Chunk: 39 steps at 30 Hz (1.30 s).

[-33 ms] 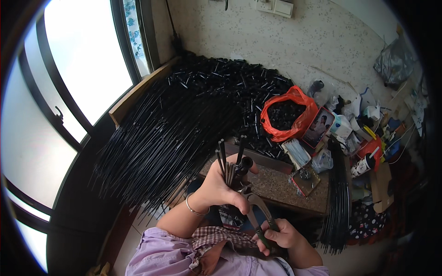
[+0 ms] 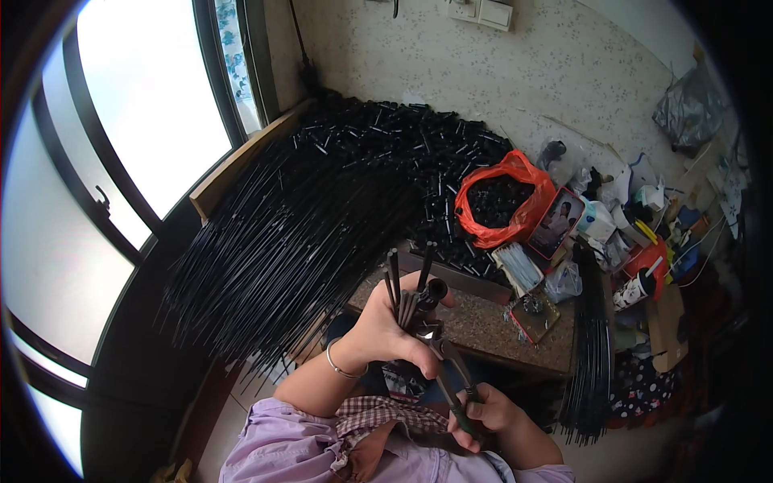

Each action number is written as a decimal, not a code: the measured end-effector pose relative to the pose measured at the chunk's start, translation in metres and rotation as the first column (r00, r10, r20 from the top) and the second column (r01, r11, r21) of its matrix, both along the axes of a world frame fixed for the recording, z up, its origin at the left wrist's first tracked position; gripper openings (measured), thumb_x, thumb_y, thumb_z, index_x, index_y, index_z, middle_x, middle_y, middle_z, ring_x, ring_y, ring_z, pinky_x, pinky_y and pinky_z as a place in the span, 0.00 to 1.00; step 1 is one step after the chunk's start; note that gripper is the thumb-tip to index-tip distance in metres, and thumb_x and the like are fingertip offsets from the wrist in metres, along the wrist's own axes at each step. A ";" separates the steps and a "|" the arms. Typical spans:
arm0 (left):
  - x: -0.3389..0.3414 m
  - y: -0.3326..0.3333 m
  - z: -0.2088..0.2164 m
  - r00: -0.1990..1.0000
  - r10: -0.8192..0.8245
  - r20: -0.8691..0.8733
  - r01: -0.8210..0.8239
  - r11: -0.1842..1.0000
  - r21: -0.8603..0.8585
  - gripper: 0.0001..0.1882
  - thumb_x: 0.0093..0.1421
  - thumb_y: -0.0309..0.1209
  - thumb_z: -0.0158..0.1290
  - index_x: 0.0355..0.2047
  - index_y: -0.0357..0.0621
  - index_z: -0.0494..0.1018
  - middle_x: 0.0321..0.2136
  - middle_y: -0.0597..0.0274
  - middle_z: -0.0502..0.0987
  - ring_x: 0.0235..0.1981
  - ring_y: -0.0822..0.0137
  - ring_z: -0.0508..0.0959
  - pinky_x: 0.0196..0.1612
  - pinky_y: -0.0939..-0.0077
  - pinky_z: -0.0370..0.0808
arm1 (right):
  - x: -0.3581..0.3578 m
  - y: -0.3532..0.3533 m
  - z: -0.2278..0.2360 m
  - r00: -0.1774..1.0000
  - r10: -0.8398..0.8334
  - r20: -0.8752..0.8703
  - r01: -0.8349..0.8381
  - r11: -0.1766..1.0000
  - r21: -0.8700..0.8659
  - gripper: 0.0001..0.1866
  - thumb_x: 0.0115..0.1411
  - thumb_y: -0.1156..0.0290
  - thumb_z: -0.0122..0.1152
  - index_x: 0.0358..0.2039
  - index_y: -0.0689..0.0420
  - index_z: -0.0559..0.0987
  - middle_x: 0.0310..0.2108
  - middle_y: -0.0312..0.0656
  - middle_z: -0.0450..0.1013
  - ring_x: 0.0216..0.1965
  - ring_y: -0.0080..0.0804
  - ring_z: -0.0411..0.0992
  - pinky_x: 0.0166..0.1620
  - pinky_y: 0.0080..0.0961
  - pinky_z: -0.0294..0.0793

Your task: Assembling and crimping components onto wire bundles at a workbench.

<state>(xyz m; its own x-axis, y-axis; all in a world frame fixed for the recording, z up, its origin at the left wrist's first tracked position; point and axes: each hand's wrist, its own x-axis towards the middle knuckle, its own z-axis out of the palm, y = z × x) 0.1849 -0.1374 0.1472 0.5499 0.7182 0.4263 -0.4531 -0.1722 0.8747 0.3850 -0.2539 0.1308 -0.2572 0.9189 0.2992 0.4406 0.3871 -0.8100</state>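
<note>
Presently the left hand point(image 2: 386, 326) is closed around a small bunch of thin black rods point(image 2: 400, 286), fingers wrapped tight, rod tips fanning upward and one carrying a short black tube end point(image 2: 436, 290) near the thumb; a bangle point(image 2: 342, 366) sits on that wrist. Right hand point(image 2: 483, 414) is clenched on the handles of a pair of pliers point(image 2: 447, 366), whose nose runs up to meet the bunch just below the left fist; whether the nose is actually biting a rod is hidden by the fingers. All this is held above a speckled stone slab point(image 2: 483, 322) at lap level. Judgement on doing the step well: keep the bunch steady and upright in the left fist, let only one rod meet the plier nose, squeeze squarely so the tool does not slip off the thin stem, and keep the left fingertips clear of the nose. Surroundings: a great heap of long black rods point(image 2: 274, 249) leaning toward the window point(image 2: 137, 121), a mound of short black tubes point(image 2: 403, 153) against the wall, an orange bag point(image 2: 507, 201) filled with more of them, another hanging bundle of rods point(image 2: 592, 346) at right, and mixed clutter point(image 2: 644, 233) beyond
</note>
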 end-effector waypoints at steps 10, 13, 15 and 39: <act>0.008 0.004 0.007 0.952 0.292 -0.096 -0.266 0.939 0.217 0.37 0.23 0.40 0.73 0.33 0.37 0.69 0.18 0.74 0.67 0.20 0.84 0.64 0.21 0.90 0.59 | 0.012 0.014 -0.023 0.948 -0.275 0.162 0.193 0.898 0.394 0.28 0.44 0.72 0.63 0.45 0.65 0.63 0.27 0.47 0.68 0.23 0.35 0.68 0.25 0.25 0.67; -0.002 0.007 0.003 0.995 0.073 -0.061 -0.066 0.992 0.111 0.31 0.29 0.33 0.72 0.35 0.40 0.69 0.30 0.71 0.70 0.30 0.80 0.68 0.30 0.87 0.66 | 0.004 -0.001 -0.015 0.997 -0.042 0.062 0.048 0.995 -0.089 0.18 0.53 0.73 0.56 0.43 0.65 0.65 0.30 0.43 0.69 0.25 0.28 0.68 0.30 0.22 0.68; 0.003 0.003 0.006 0.996 0.043 -0.073 -0.037 0.996 0.084 0.29 0.30 0.32 0.71 0.34 0.40 0.70 0.30 0.72 0.70 0.30 0.81 0.67 0.30 0.87 0.66 | -0.008 -0.013 -0.025 0.868 0.079 -0.490 -0.387 0.726 -0.568 0.14 0.61 0.70 0.45 0.43 0.67 0.65 0.27 0.36 0.68 0.26 0.17 0.66 0.32 0.17 0.67; 0.052 -0.008 -0.010 0.955 0.213 -0.205 -0.239 0.964 -0.114 0.18 0.36 0.28 0.66 0.26 0.38 0.71 0.20 0.70 0.71 0.23 0.81 0.68 0.26 0.88 0.63 | 0.004 -0.012 -0.070 0.689 -0.036 -0.724 -0.537 0.646 -0.543 0.13 0.60 0.69 0.49 0.41 0.63 0.65 0.22 0.37 0.66 0.21 0.20 0.64 0.25 0.14 0.65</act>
<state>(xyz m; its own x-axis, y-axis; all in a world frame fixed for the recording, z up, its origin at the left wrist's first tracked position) 0.2372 -0.1452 0.1369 0.4276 0.8770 0.2193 -0.2397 -0.1239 0.9629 0.3887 -0.2661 0.0610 -0.5247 0.8309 -0.1851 -0.2985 -0.3831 -0.8741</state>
